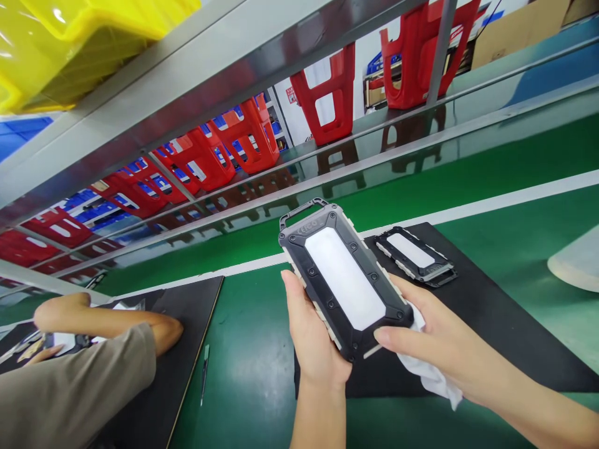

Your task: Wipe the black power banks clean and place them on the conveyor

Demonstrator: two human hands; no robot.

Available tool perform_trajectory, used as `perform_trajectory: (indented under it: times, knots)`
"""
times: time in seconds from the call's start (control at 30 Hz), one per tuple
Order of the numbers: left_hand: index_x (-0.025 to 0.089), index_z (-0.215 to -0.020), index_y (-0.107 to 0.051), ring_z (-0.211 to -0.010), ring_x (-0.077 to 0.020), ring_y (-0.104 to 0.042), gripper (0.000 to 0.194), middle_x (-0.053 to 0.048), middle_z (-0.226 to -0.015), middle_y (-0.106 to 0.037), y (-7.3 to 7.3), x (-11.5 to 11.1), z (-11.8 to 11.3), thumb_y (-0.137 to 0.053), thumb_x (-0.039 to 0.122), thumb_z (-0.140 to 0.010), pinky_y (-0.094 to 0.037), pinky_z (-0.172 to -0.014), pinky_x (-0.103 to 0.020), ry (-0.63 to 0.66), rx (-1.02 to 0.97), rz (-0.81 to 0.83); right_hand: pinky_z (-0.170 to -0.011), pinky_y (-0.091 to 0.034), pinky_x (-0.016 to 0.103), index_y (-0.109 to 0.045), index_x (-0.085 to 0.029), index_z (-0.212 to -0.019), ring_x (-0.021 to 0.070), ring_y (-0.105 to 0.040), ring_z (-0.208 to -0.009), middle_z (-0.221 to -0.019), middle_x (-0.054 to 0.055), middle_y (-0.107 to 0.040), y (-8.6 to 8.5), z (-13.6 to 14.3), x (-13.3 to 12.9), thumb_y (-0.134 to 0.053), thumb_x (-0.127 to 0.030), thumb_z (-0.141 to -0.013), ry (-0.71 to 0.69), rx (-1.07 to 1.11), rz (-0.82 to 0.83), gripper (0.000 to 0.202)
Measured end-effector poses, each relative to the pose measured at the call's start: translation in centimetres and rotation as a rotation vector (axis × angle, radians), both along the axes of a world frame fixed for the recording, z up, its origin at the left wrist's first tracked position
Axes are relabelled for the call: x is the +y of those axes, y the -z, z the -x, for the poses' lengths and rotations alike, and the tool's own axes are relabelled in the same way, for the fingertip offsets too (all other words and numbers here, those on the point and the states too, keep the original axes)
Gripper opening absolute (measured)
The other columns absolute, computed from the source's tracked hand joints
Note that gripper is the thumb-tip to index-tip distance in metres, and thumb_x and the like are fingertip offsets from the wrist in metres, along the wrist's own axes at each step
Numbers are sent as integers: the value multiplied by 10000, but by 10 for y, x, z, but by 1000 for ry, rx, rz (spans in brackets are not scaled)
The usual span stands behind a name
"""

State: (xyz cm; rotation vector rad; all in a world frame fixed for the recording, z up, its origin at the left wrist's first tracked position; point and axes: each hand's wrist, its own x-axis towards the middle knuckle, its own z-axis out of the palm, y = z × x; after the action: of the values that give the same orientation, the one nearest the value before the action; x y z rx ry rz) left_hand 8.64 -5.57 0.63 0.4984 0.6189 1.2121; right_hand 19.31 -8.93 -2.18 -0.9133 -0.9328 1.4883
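Observation:
A black rugged device (344,274) with a white panel, corner screws and a handle loop at its top is held up in the middle of the head view. My left hand (316,340) cradles its left edge and underside, thumb along the side. My right hand (428,330) grips the lower right corner, thumb near the bottom edge, with a white cloth (433,377) bunched beneath the fingers. A second, similar device (414,252) lies on a black mat (477,312) behind my right hand.
At the left, a co-worker's arm (107,324) reaches over another black mat (187,312). Tweezers (204,374) lie on the green table (243,349) between the mats. A metal rail (187,81) crosses above, with a yellow bin (93,50) on it. Red stools (327,100) stand beyond.

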Motion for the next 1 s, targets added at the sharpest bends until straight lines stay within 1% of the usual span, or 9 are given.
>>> perform_trajectory:
  times: [0.13,0.23,0.3,0.4,0.53,0.77,0.87,0.93,1.0]
  knots:
    - [224,-936,-735,-1034,-256,-651,577,-41,-882,-747,-2,0,-1,-281,579,-910,-482,-959,-404,6,-23,-4,-880,-491,339,-591,-285,-1105,235,-594,-1019,-1046,13,-670,0,0,-1,-666,-238,-720,5,-22,-32,395]
    - [235,-994,-719,-1045,-257,-646,509,-36,-912,-745,3,2,2,-345,566,-900,-482,-960,-401,-14,-36,-44,-837,-497,342,-570,-276,-1130,223,-608,-918,-993,15,-676,-1,-2,-1,-641,-238,-730,-15,-108,-44,407]
    - [236,-1043,-701,-1061,-263,-637,492,-39,-936,-742,6,3,3,-370,568,-892,-483,-959,-406,-16,-28,-57,-824,-503,339,-572,-269,-1125,222,-616,-895,-993,18,-679,-3,-2,-2,-643,-252,-718,-15,-116,-26,414]
    - [240,-1080,-683,-1076,-267,-629,503,-41,-952,-740,6,3,5,-364,578,-889,-484,-959,-411,-12,-29,-56,-834,-503,342,-583,-261,-1113,234,-620,-924,-1013,27,-683,-6,-1,-3,-657,-266,-694,11,-84,-3,426]
    - [240,-1081,-682,-1076,-265,-630,493,-36,-941,-743,4,2,5,-364,568,-894,-489,-956,-406,-7,-48,-58,-833,-505,341,-580,-265,-1121,231,-627,-933,-1031,23,-684,-6,0,-5,-652,-257,-705,8,-60,-10,423]
    - [245,-1097,-672,-1092,-271,-620,480,-36,-962,-738,5,3,6,-387,568,-886,-494,-948,-408,-20,-4,-69,-816,-521,315,-595,-284,-1132,247,-602,-1051,-1071,9,-689,-7,0,-4,-663,-273,-721,10,-82,-46,417]
    - [234,-1041,-696,-1076,-270,-629,472,-37,-931,-742,3,4,6,-394,561,-885,-496,-945,-406,-14,5,-65,-851,-523,318,-613,-274,-1136,264,-574,-1115,-1151,21,-663,-8,-1,-5,-705,-341,-706,35,-106,-48,444]
    - [219,-1000,-711,-1065,-270,-635,486,-43,-907,-744,0,4,6,-381,559,-890,-497,-945,-409,0,-4,-75,-895,-514,338,-639,-267,-1114,283,-551,-1155,-1193,34,-647,-7,-3,-7,-717,-439,-701,46,-110,-37,454]
    - [200,-985,-717,-1061,-276,-636,531,-57,-913,-743,-6,6,6,-350,573,-893,-500,-940,-415,18,-15,-97,-958,-486,357,-666,-267,-1084,298,-491,-1229,-1203,39,-644,-5,-6,-7,-700,-532,-704,116,-106,6,465]
